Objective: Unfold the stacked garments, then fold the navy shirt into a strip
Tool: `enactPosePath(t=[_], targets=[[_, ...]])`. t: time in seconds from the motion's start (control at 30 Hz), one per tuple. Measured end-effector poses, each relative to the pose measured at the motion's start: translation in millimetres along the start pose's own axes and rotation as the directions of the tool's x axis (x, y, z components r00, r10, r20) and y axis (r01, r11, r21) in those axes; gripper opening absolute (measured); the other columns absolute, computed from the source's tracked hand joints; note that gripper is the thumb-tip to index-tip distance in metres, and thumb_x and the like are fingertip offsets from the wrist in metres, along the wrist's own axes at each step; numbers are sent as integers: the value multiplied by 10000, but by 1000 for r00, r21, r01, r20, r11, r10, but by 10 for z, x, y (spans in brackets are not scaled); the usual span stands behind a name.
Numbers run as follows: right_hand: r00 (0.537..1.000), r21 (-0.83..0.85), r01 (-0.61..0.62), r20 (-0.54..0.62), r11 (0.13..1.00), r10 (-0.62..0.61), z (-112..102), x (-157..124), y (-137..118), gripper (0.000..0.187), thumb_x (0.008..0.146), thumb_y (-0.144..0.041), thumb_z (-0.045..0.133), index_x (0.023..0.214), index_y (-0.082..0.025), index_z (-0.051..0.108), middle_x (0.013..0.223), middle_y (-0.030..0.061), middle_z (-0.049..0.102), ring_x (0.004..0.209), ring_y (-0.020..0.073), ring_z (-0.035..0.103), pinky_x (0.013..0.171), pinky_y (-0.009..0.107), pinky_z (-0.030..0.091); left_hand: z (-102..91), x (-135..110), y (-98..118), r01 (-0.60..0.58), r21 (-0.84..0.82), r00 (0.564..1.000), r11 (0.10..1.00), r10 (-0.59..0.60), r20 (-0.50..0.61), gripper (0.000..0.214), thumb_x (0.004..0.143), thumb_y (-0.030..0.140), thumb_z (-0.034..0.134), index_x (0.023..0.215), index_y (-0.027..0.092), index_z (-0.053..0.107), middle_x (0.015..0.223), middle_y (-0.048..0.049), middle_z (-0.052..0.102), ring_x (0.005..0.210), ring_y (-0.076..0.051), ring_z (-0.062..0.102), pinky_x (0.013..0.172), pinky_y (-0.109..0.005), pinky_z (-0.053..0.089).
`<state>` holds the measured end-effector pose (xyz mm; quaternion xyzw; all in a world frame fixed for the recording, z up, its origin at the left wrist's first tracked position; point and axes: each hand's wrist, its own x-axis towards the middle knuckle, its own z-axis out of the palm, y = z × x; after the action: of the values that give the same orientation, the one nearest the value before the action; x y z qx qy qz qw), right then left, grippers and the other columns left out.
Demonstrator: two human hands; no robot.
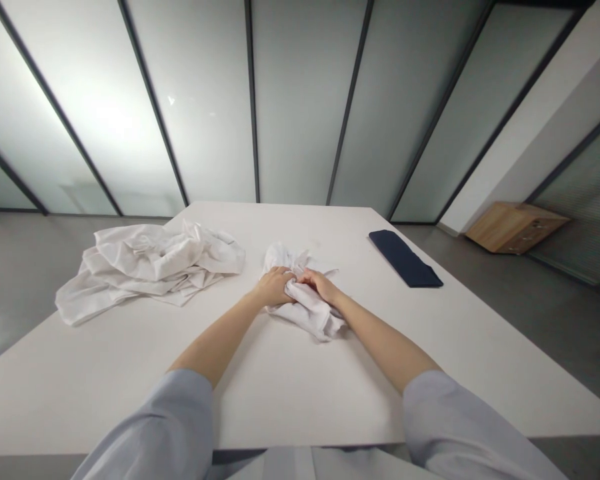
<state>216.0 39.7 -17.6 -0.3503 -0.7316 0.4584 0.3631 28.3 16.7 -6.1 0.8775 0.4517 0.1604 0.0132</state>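
Note:
A crumpled white cloth lies bunched on the white table in front of me; I cannot make out whether it is a garment. My left hand presses on its left side, with fingers curled into the folds. From the right, my right hand grips the same cloth, its fingertips close to those of the left. Part of the fabric sticks out beyond the hands, and a loose end spreads toward me under the right wrist. What lies inside the folds is hidden.
On the left, a larger heap of white fabric hangs partly over the table's edge. A folded dark blue cloth lies near the right edge of the table. A wooden cabinet stands on the floor at right, and frosted glass panels rise behind.

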Motion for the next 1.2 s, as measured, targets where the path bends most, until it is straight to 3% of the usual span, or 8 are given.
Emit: enactPosePath(t=[0.07, 0.17, 0.33, 0.57, 0.67, 0.9, 1.03, 1.2], targets=[[966, 10, 21, -256, 1000, -18, -156, -9, 14, 605, 856, -649, 297, 609, -208, 629, 660, 47, 666, 720, 201, 622, 796, 332, 460, -21, 12, -22, 57, 2, 998, 998, -57, 9, 318, 714, 381, 680, 967, 188, 683, 1032, -105, 680, 1032, -267, 612, 957, -368, 445], [778, -95, 26, -624, 995, -79, -465, -45, 97, 545, 833, -610, 337, 544, -220, 584, 636, 55, 654, 732, 204, 618, 817, 326, 443, -140, 13, -77, 173, -26, 983, 985, -174, -56, 205, 725, 328, 645, 860, 177, 679, 904, -89, 693, 909, -246, 643, 840, -331, 485], [537, 57, -163, -833, 985, 138, -752, -81, 301, 355, 785, -456, 411, 522, -234, 500, 516, 24, 572, 573, 189, 550, 634, 317, 425, -772, -74, -160, 283, 0, 884, 959, -261, -388, 297, 677, 241, 654, 972, 204, 661, 1006, -67, 672, 1010, -253, 596, 892, -351, 471], [662, -74, -196, -746, 978, 76, -643, -48, 368, 253, 725, -381, 464, 521, -233, 485, 485, -12, 533, 525, 155, 494, 545, 276, 352, -1999, -405, -424, 466, 35, 515, 884, -239, -823, 347, 742, 334, 635, 1069, 218, 638, 1101, -42, 616, 1142, -266, 490, 1002, -443, 393], [649, -81, -233, -756, 969, 92, -638, -53, 350, 254, 724, -367, 446, 509, -235, 475, 486, -9, 530, 522, 155, 486, 543, 278, 345, -2204, -532, -849, 587, 16, 445, 810, -305, -842, 362, 778, 373, 614, 1095, 198, 621, 1146, -38, 604, 1187, -269, 451, 1020, -453, 370], [680, -176, -259, -732, 950, 49, -644, -60, 334, 265, 723, -382, 424, 502, -243, 470, 501, 9, 552, 546, 171, 499, 578, 289, 362, -1498, -840, -1648, 869, 66, 491, 490, -843, -219, 513, 780, 390, 588, 1198, 93, 557, 1225, -195, 603, 1181, -406, 495, 922, -517, 428], [688, -188, -266, -724, 946, 50, -649, -52, 349, 253, 710, -379, 419, 505, -243, 478, 506, 16, 574, 564, 176, 514, 575, 281, 366, -1271, -905, -1617, 870, 24, 479, 493, -830, -288, 622, 750, 434, 570, 1276, 107, 518, 1316, -234, 541, 1269, -447, 412, 1005, -594, 333], [698, -216, -295, -714, 931, 55, -663, -46, 380, 254, 716, -364, 429, 507, -235, 492, 499, 9, 560, 556, 176, 518, 572, 286, 362, -1390, -761, -1235, 775, -66, 430, 629, -601, -674, 648, 756, 383, 543, 1344, 133, 436, 1465, -184, 393, 1388, -387, 255, 1109, -587, 189]])
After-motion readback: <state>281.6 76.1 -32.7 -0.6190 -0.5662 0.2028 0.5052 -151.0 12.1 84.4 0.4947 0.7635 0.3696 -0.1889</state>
